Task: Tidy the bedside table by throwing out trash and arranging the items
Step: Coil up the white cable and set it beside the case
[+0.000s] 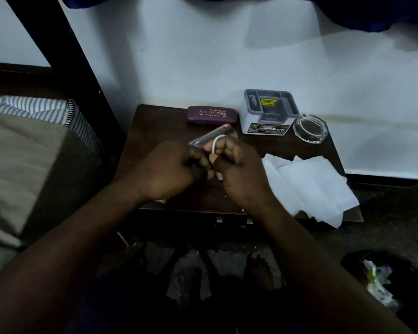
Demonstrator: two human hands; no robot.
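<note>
Over the middle of the dark wooden bedside table [159,121], my left hand [169,169] and my right hand [239,174] meet with curled fingers. Between them they hold a thin white cord [214,145], looped around a finger of my right hand. A clear plastic wrapper [215,135] sticks up behind the fingers; which hand grips it is hidden. At the back of the table lie a purple spectacle case [211,115], a grey and white organiser box [268,112] and a glass ashtray [310,128].
A crumpled white tissue [309,186] hangs over the table's right front edge. A bed with striped bedding [34,109] is on the left. A dark trash bag with wrappers [377,280] lies on the floor at lower right. My bare feet [261,271] stand below the table.
</note>
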